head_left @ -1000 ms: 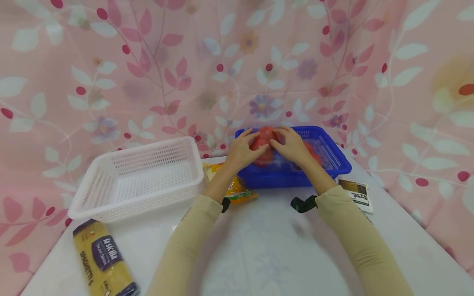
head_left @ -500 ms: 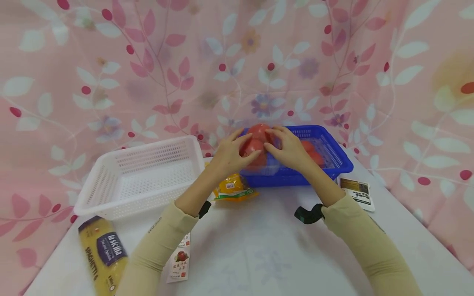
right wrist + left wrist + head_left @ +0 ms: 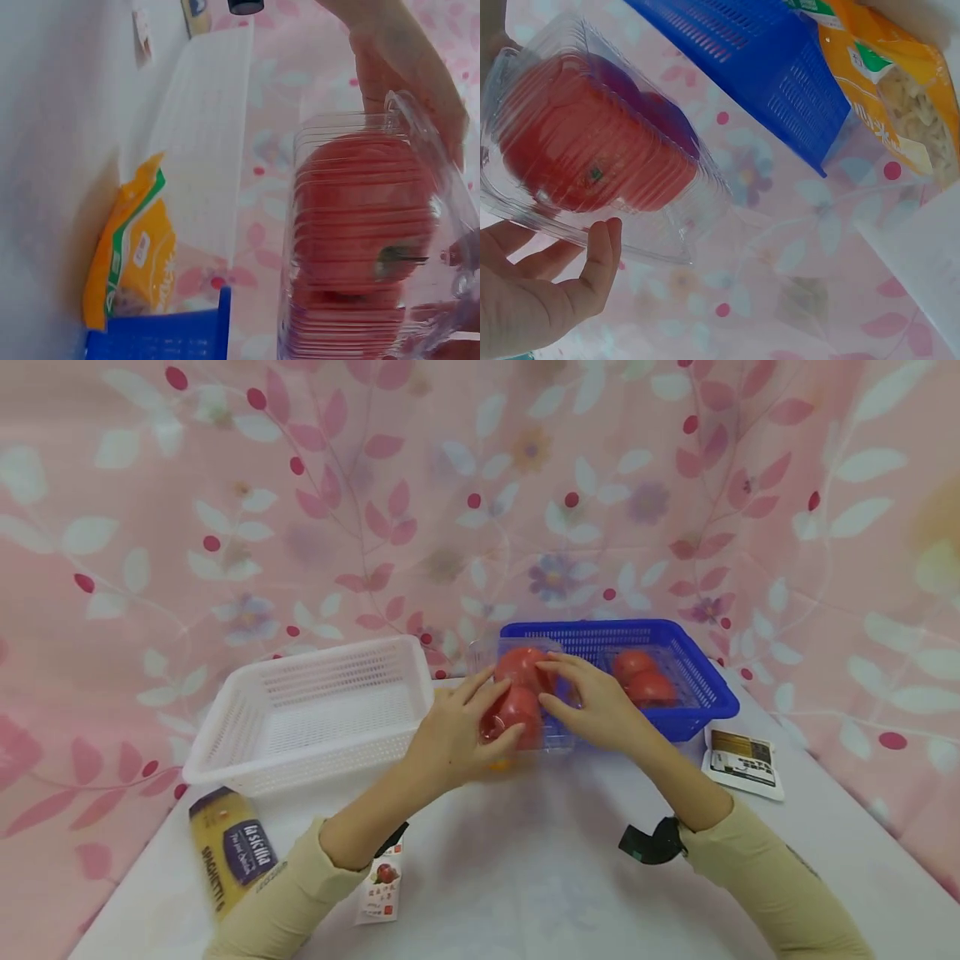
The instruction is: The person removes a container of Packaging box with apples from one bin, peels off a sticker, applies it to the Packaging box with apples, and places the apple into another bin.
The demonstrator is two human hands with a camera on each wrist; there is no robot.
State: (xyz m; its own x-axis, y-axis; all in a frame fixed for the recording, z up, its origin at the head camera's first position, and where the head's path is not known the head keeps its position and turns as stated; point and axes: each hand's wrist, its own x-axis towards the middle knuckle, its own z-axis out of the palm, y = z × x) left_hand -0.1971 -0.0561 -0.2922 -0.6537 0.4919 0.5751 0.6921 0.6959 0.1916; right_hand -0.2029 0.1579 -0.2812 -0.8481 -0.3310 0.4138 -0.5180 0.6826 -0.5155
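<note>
Both hands hold a clear plastic box [image 3: 557, 742] with red tomatoes [image 3: 517, 662] inside, raised in front of the blue basket [image 3: 697, 727]. The left hand [image 3: 448, 739] grips its left side; in the left wrist view that hand's fingertips [image 3: 606, 236] press against the box's edge. On the opposite side, the right hand [image 3: 598, 703] grips the box with thumb and fingers. Ribbed walls of the box show tomatoes through them in the right wrist view. A second clear box with red tomatoes [image 3: 647, 683] lies inside the blue basket.
A white basket [image 3: 300, 781] stands at the left. In front of it lies a spaghetti pack [image 3: 238, 847], beside a small printed card [image 3: 381, 892]. An orange food bag [image 3: 135, 251] lies by the blue basket. A white pouch [image 3: 744, 764] is to the right.
The held box of tomatoes has come up out of the blue basket and moved toward the wearer and slightly left. The second tomato box now shows more fully.
</note>
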